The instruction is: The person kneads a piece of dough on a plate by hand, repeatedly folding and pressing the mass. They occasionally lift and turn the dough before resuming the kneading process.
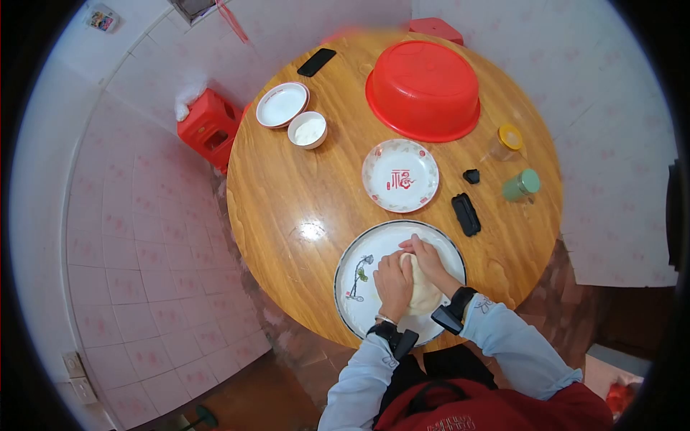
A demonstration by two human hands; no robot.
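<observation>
A pale lump of dough (pixel 424 293) lies on a large white round tray (pixel 381 241) with a dark rim and a painted figure on its left side. My left hand (pixel 394 282) presses against the dough's left side, fingers curled over its top. From the right, my right hand (pixel 429 263) wraps the far end of the dough, with its fingertips close to those of my left hand. Parts of the dough are hidden under both hands. Beyond the tray stands a white plate (pixel 377 179) with a red character in its middle.
Farther back on the round wooden table (pixel 287 237) are an upturned red basin (pixel 424 86), a bowl of white powder (pixel 309 131), stacked plates (pixel 282 105) and a phone (pixel 317 62). At right are a yellow-lidded jar (pixel 509 138), a green-lidded jar (pixel 522 185) and a black case (pixel 466 215).
</observation>
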